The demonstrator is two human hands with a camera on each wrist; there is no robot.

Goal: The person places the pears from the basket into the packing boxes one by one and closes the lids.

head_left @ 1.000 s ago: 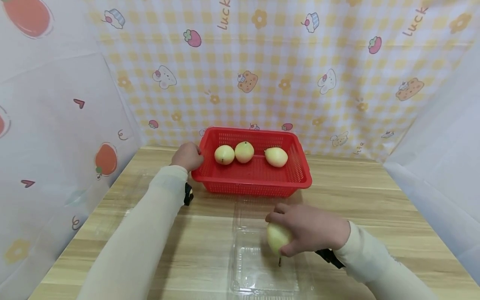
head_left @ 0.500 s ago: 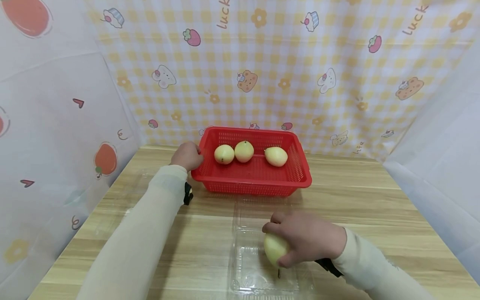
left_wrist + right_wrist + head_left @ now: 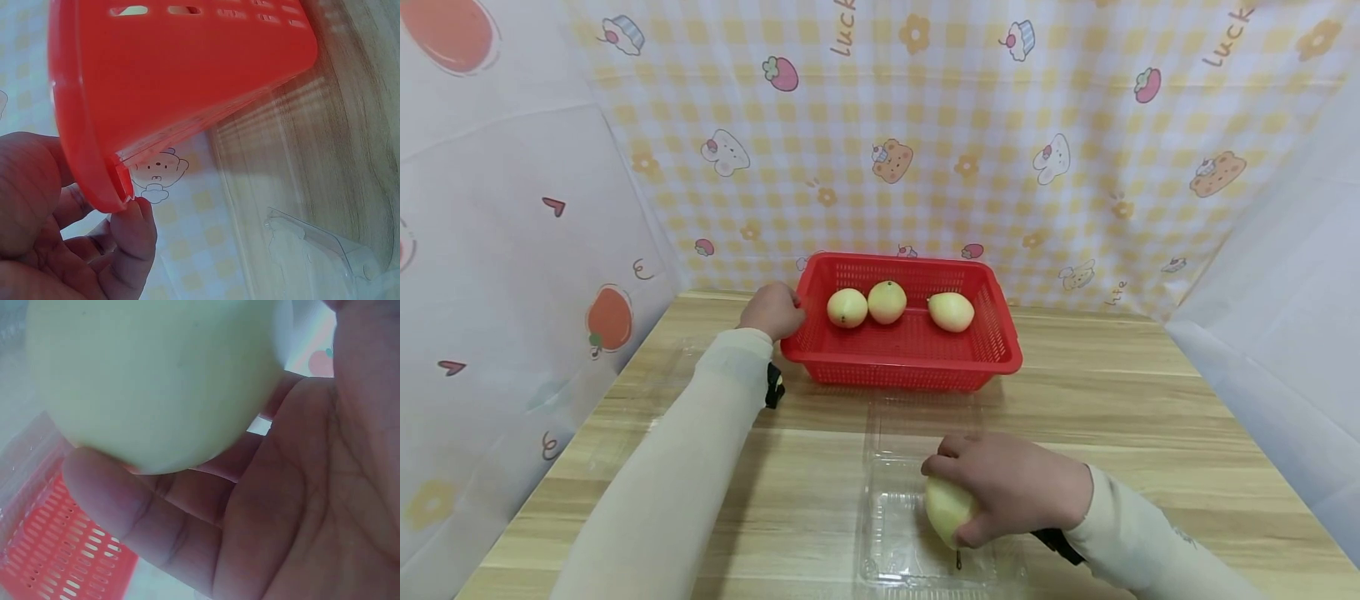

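Note:
My left hand (image 3: 772,311) grips the left rim of a red plastic basket (image 3: 902,377), its fingers curled round the edge in the left wrist view. Inside the basket lie three pale yellow pears: one at the left (image 3: 847,308), another right beside it (image 3: 887,302), and a third toward the right (image 3: 951,312). With fingers and thumb curled round it, my right hand (image 3: 1017,487) holds another pear (image 3: 946,510), stem toward me, over a clear plastic clamshell box (image 3: 895,546). The right wrist view shows this pear (image 3: 156,381) large against the fingers (image 3: 112,494).
The clamshell's lid (image 3: 906,425) lies folded back toward the basket. More clear plastic packaging (image 3: 688,358) sits at the table's left, partly behind my left sleeve. A patterned cloth (image 3: 970,108) hangs along the back of the wooden table (image 3: 1105,375).
My right hand has moved slightly toward me with the pear, farther over the near part of the clamshell. The left hand stays on the basket rim.

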